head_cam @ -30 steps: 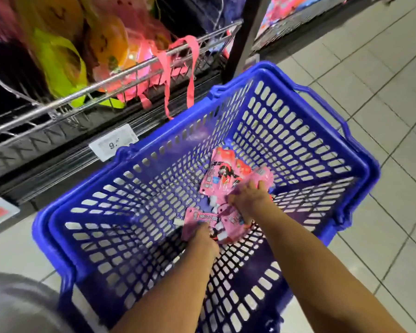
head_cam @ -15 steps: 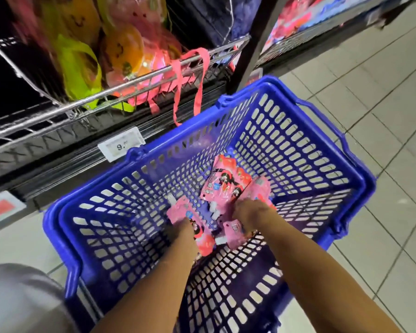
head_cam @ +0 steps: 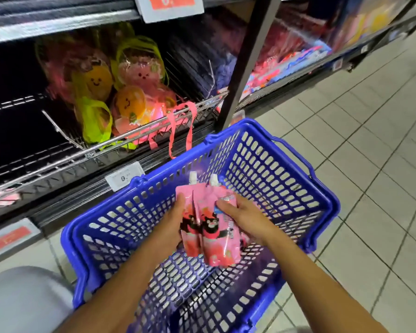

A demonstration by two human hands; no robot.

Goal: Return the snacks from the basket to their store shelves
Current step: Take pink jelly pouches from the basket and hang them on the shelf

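Two hands (head_cam: 175, 227) (head_cam: 244, 218) round pink pouches (head_cam: 211, 227), up over the basket (head_cam: 322, 200).

Held upright between both palms, white spouts topmost, clear of the mesh floor and roughly over the basket's middle. Left thumb curled onto the front of the left pouch, fingers hidden behind it; right fingers wrapped over the right edge of the bundle, pinching it. Two pouches plainly seen side by side and touching, maybe more behind, not possible to tell. Nothing else seen on the bare mesh. Basket's far-left corner near a shelf (head_cam: 58, 162), just beside a white price tag (head_cam: 124, 178) reading 9. Bright bags (head_cam: 120, 102) with smiling faces behind the shelf's wire rail, pink straps hanging over its edge. Pale tiled floor (head_cam: 370, 164) off the basket's right rim.
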